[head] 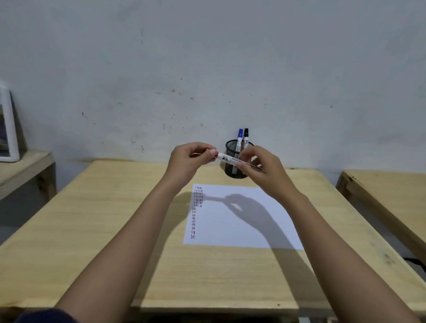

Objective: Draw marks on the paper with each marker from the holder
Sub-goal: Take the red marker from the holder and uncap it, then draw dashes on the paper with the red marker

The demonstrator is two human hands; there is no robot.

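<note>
A white marker lies level in the air between both hands, above the far edge of the paper. My left hand pinches its left end, where a bit of red shows at the fingertips. My right hand grips the right part of its barrel. Behind them a black mesh holder stands on the table with a blue-capped marker and a black-capped marker upright in it. The white paper lies flat, with columns of short red and dark dashes along its left edge.
The wooden table runs up to a grey wall. A lower bench at the left carries a white-framed picture. Another wooden table stands at the right. Shelved items show below the near edge.
</note>
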